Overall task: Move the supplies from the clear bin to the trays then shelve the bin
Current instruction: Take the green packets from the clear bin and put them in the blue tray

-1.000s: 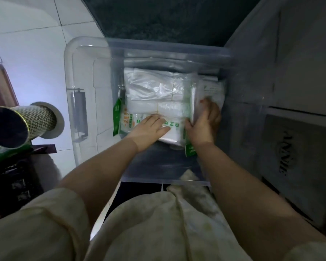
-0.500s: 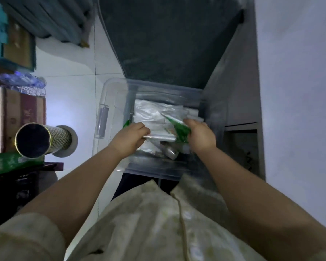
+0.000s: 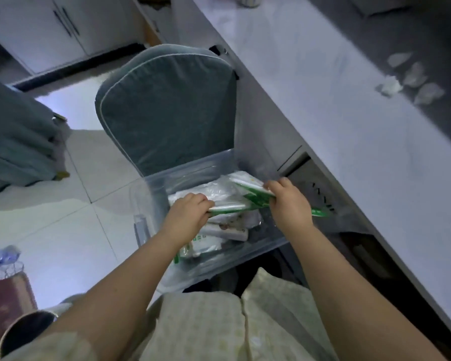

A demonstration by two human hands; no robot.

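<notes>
The clear bin (image 3: 151, 201) rests on a grey-green chair seat in front of me. Both hands are over it, lifting flat plastic packs with green-printed edges (image 3: 245, 201). My left hand (image 3: 190, 217) grips the left end of the packs. My right hand (image 3: 289, 204) grips the right end, fingers curled over the top. More white and clear plastic packs (image 3: 208, 243) lie loose in the bin under my hands. No trays can be made out.
The chair's padded back (image 3: 167, 110) rises behind the bin. A long pale counter (image 3: 349, 126) runs along the right, with small white pieces (image 3: 412, 79) on a dark surface beyond. White tiled floor lies to the left, and a metal cylinder (image 3: 24, 329) at bottom left.
My hands went from pressing on the packs in the bin to gripping and raising some. My head has tipped up, bringing the chair back and the counter into view.
</notes>
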